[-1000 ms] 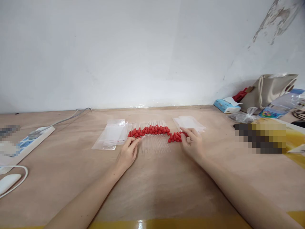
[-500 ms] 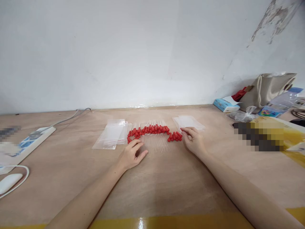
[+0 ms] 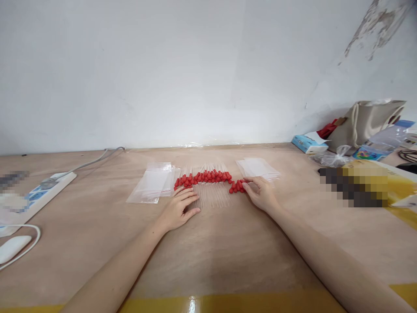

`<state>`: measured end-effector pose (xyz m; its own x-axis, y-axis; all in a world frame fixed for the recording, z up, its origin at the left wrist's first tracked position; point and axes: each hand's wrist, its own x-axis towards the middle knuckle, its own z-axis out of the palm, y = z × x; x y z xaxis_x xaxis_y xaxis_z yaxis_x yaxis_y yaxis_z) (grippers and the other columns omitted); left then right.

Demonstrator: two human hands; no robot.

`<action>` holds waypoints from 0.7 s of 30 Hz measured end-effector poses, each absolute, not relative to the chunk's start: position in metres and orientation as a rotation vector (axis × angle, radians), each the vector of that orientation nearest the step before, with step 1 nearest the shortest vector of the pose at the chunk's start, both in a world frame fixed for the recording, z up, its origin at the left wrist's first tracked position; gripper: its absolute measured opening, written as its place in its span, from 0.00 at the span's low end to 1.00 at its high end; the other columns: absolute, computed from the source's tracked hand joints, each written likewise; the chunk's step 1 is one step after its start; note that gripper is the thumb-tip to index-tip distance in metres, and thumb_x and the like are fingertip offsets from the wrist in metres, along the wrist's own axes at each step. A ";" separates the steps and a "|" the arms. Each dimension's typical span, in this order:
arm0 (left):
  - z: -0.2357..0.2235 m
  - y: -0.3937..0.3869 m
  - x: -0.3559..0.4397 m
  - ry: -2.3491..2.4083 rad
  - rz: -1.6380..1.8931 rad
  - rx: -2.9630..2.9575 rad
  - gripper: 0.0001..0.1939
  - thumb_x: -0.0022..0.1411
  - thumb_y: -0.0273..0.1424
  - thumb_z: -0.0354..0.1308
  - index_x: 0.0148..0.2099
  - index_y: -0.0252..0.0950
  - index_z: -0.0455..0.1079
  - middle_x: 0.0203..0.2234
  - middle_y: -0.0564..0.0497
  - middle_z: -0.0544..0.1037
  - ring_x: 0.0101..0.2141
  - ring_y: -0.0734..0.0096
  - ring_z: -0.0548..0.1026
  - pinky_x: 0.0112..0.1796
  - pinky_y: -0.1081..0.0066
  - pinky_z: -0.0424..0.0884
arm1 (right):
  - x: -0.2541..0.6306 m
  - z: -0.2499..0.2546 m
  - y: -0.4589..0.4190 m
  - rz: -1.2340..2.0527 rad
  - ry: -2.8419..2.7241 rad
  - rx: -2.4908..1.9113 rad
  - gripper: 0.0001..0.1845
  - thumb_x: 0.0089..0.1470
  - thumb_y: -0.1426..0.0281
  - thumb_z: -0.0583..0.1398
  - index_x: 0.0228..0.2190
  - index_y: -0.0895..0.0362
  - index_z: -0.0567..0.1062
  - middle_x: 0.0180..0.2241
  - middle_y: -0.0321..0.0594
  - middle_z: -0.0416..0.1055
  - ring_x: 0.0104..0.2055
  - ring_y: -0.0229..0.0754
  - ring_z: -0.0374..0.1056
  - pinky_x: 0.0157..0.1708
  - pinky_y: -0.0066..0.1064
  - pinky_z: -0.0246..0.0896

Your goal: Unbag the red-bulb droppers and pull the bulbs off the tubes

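Mid-frame, the left hand (image 3: 178,209), fingers spread loosely, is risking scattering clear tubes (image 3: 213,195) by brushing; the right hand (image 3: 261,193) is touching red bulbs (image 3: 232,188), grip unclear.

The left hand (image 3: 179,209) partly hides the tubes (image 3: 216,196). I cannot verify whether the right hand (image 3: 261,194) grips a bulb (image 3: 232,190). The left edge cuts off the strip (image 3: 35,200); pixelation masks part of the packet (image 3: 399,184).
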<state>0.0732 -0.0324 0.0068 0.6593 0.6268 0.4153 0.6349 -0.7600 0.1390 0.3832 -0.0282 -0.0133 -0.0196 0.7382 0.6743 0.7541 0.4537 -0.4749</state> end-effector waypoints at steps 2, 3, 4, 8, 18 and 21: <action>0.008 -0.033 0.071 -1.087 -0.687 -2.847 0.18 0.58 0.39 0.51 0.49 0.39 0.67 0.46 0.48 0.72 0.51 0.62 0.64 0.53 0.53 0.56 | 0.384 -0.016 -0.027 0.014 -1.693 -1.312 0.15 0.51 0.63 0.55 0.37 0.57 0.72 0.33 0.43 0.73 0.37 0.43 0.68 0.39 0.37 0.62; 0.009 -0.033 0.070 -1.086 -0.687 -2.848 0.18 0.58 0.39 0.51 0.49 0.39 0.67 0.46 0.48 0.72 0.51 0.62 0.64 0.53 0.53 0.55 | 0.385 -0.017 -0.027 0.034 -1.664 -1.328 0.16 0.51 0.62 0.54 0.38 0.58 0.72 0.33 0.44 0.73 0.37 0.43 0.68 0.39 0.37 0.62; 0.009 -0.033 0.069 -1.084 -0.696 -2.847 0.18 0.58 0.39 0.51 0.49 0.40 0.66 0.46 0.48 0.72 0.51 0.62 0.64 0.53 0.54 0.56 | 0.385 -0.017 -0.026 0.047 -1.636 -1.341 0.16 0.51 0.62 0.54 0.39 0.58 0.71 0.34 0.44 0.73 0.37 0.43 0.68 0.39 0.37 0.62; 0.009 -0.034 0.068 -1.074 -0.773 -2.824 0.18 0.58 0.38 0.52 0.50 0.39 0.66 0.46 0.48 0.71 0.51 0.62 0.63 0.53 0.56 0.57 | 0.383 -0.011 -0.027 -0.037 -1.589 -1.368 0.15 0.51 0.62 0.54 0.37 0.57 0.72 0.34 0.43 0.72 0.38 0.43 0.66 0.39 0.36 0.58; 0.008 -0.032 0.066 -1.313 -1.051 -2.619 0.11 0.61 0.32 0.46 0.45 0.37 0.64 0.40 0.48 0.71 0.44 0.65 0.67 0.47 0.60 0.62 | 0.309 0.033 -0.001 -0.187 -1.958 -1.663 0.11 0.50 0.65 0.54 0.31 0.52 0.75 0.37 0.41 0.70 0.42 0.44 0.59 0.44 0.41 0.41; 0.007 -0.031 0.064 -1.427 -1.157 -2.546 0.07 0.61 0.32 0.46 0.38 0.36 0.62 0.35 0.49 0.71 0.39 0.66 0.68 0.43 0.61 0.63 | 0.294 0.035 0.011 -0.146 -1.988 -1.770 0.11 0.50 0.65 0.54 0.31 0.54 0.75 0.41 0.43 0.68 0.45 0.46 0.57 0.44 0.41 0.41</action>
<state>0.0641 -0.0314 0.0074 0.3153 0.7362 0.5988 0.7380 -0.5869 0.3330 0.2944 0.0107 0.0354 -0.0559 0.9103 0.4103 0.9604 0.1614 -0.2272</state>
